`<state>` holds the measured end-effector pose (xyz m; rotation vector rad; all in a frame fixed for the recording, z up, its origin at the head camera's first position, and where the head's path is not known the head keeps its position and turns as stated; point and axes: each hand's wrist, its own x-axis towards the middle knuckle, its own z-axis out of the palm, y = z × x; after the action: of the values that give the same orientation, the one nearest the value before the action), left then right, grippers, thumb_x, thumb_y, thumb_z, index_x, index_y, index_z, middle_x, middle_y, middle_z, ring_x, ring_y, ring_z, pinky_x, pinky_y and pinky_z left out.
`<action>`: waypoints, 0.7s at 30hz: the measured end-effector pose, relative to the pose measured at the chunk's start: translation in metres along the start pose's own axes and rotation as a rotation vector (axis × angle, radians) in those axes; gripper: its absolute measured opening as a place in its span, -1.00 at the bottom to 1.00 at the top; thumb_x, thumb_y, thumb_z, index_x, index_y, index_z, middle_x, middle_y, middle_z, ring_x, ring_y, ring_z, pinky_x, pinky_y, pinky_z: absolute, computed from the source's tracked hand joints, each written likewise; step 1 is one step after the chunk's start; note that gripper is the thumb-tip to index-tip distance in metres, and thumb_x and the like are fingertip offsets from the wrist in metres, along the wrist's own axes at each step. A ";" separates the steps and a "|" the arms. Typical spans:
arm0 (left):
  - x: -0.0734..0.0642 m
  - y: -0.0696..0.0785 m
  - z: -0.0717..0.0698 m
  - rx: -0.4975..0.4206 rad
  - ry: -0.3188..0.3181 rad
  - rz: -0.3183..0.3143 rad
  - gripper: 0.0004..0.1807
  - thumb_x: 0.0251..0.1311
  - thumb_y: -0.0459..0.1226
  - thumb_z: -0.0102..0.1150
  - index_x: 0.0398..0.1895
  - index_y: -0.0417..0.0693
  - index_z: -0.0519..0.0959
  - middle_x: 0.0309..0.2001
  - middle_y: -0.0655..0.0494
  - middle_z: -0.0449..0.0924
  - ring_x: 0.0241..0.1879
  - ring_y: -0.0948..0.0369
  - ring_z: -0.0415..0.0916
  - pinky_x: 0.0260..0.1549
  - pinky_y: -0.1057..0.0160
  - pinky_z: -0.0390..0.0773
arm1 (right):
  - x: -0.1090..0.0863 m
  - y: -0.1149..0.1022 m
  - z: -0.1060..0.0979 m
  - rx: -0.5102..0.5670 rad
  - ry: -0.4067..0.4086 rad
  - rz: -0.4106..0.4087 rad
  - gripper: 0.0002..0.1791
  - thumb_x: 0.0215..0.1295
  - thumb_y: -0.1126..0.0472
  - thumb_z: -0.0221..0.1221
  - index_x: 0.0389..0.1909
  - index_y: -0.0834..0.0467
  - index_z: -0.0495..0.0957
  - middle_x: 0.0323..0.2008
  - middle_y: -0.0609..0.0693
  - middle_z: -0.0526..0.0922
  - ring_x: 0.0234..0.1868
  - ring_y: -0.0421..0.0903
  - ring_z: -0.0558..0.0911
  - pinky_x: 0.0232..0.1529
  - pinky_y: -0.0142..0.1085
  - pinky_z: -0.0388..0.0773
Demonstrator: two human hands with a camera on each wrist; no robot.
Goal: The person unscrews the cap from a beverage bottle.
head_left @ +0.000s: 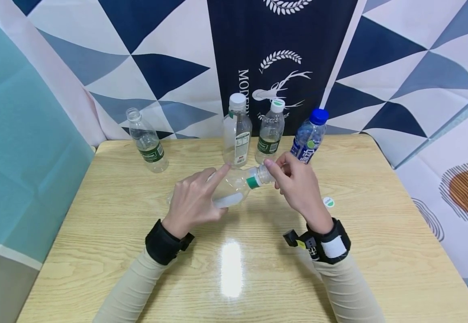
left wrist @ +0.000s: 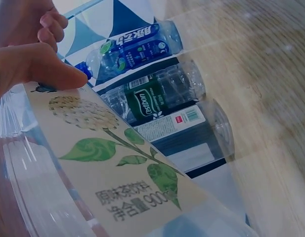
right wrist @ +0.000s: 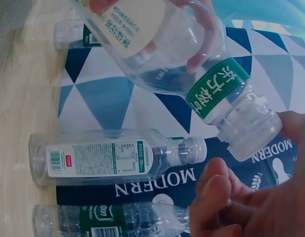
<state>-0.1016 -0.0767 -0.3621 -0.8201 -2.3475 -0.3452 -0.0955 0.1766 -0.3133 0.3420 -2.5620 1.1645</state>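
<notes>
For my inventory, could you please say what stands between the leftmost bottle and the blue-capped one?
The head view shows a pale-labelled bottle and a green-labelled bottle.

Four bottles (head_left: 241, 148) behind the hands (head_left: 195, 196)

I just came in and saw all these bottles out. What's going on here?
A person's left hand grips a large clear bottle, tipped sideways over the table; the right hand is at its mouth end. Behind, from left to right, stand an uncapped bottle, a big white-capped bottle, a small bottle and a blue-capped bottle. A loose cap lies on the table at right.
</notes>
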 end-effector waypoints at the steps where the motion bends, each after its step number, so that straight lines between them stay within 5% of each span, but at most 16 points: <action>1: 0.000 0.000 0.000 0.000 0.000 0.000 0.01 -0.45 0.17 0.21 0.33 0.15 0.37 -0.25 0.03 0.57 -0.62 0.18 0.38 -0.85 0.24 0.27 | 0.000 0.000 0.000 0.007 -0.016 0.010 -0.53 0.35 -0.20 -0.03 -0.42 0.13 0.46 -0.74 -0.09 0.50 -0.76 -0.17 0.44 -0.74 -0.25 0.34; 6: -0.001 0.000 0.001 -0.001 0.003 -0.003 0.01 -0.46 0.14 0.24 0.32 0.15 0.37 -0.25 0.03 0.57 -0.63 0.19 0.37 -0.86 0.25 0.25 | 0.002 0.003 -0.001 0.076 -0.053 -0.040 -0.58 0.37 -0.11 0.01 -0.43 0.17 0.50 -0.68 -0.02 0.53 -0.70 -0.15 0.46 -0.69 -0.31 0.39; 14: -0.001 -0.001 0.002 -0.009 0.009 -0.009 0.00 -0.46 0.14 0.23 0.32 0.15 0.39 -0.25 0.04 0.58 -0.63 0.19 0.37 -0.86 0.24 0.25 | 0.002 0.008 -0.014 0.129 -0.103 -0.219 -0.75 0.27 0.15 0.18 -0.13 0.23 0.56 -0.44 -0.09 0.60 -0.52 -0.16 0.52 -0.52 -0.36 0.45; 21: -0.001 -0.001 0.002 -0.006 0.005 -0.008 0.00 -0.45 0.16 0.21 0.31 0.15 0.38 -0.26 0.05 0.57 -0.65 0.21 0.34 -0.87 0.24 0.24 | 0.001 -0.013 -0.029 0.153 -0.146 -0.327 -0.66 0.08 0.44 0.26 -0.06 0.33 0.55 -0.25 0.04 0.63 -0.41 -0.15 0.53 -0.41 -0.33 0.47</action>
<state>-0.1027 -0.0769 -0.3641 -0.8113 -2.3466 -0.3579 -0.0872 0.1899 -0.2861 0.8746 -2.4164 1.2491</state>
